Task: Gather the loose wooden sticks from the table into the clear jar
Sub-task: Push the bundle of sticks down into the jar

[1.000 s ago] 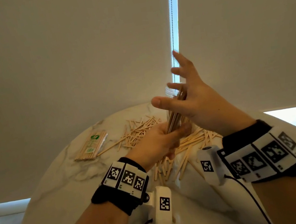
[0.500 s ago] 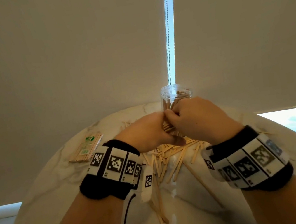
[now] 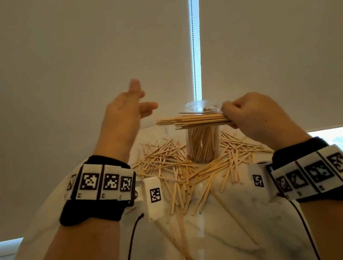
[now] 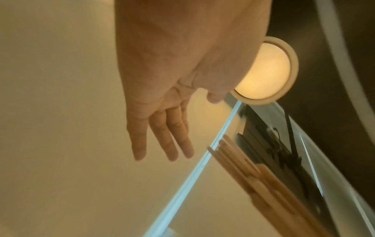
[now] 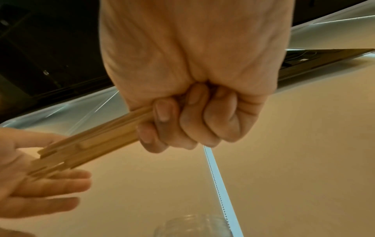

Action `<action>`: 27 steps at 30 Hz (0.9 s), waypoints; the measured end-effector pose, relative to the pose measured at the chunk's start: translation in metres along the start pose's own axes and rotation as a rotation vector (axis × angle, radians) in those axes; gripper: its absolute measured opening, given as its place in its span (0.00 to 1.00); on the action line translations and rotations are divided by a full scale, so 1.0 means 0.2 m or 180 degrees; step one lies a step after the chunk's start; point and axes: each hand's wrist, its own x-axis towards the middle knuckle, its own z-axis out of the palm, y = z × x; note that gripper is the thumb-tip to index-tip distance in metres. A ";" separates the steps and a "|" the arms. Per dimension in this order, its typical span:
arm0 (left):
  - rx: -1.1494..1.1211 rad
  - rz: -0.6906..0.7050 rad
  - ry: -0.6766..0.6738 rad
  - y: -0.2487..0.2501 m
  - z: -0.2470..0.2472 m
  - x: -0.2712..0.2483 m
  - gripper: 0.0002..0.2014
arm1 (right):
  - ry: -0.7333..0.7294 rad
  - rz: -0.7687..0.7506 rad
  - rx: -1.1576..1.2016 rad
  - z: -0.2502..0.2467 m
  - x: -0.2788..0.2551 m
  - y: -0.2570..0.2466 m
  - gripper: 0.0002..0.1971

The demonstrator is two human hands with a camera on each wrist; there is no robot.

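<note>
I've got the right hand (image 3: 256, 116) fisted around one end of a bundle of sticks (image 3: 193, 120) — fingers (image 5: 168, 121) curled tight over it, clear in the right wrist view. Bundle lies roughly level, crossing in front of the clear jar (image 3: 203, 145) just below its rim, free ends pointing toward the left hand (image 3: 123, 117).

Left hand is spread and holds nothing, fingers (image 4: 160, 137) straight and close together, thumb out. Head view has it just off the bundle's free ends, small gap visible. In the right wrist view the stick tips overlap the left palm, so I can't tell from there whether they touch.

Jar stands upright on the marble table (image 3: 251, 241), toward the far edge, already packed with upright sticks most of the way up; mouth is uncovered.

Loose sticks (image 3: 184, 172) are heaped on the table around the jar's base — both sides and in front, crossing at all angles. A few single sticks lie nearer me, between the wrists.

Behind the table: pale roller blinds (image 3: 64, 56) with a bead chain (image 3: 193, 36) hanging in the gap between them.
</note>
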 end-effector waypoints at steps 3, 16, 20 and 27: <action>-0.1238 -0.0556 -0.0542 0.06 0.10 -0.08 0.31 | 0.0064 -0.0079 0.0214 0.01 -0.02 -0.08 0.29; 0.0457 0.0750 0.0013 0.00 0.26 -0.10 0.23 | 0.0242 0.0106 0.0190 0.05 -0.04 -0.14 0.25; 0.0479 0.0712 -0.0133 -0.06 0.31 -0.10 0.22 | 0.0039 0.0022 -0.0070 0.04 -0.05 -0.17 0.32; -0.0475 0.0169 -0.0022 -0.02 0.26 -0.08 0.25 | 0.0522 0.0106 -0.0614 0.11 -0.07 -0.24 0.28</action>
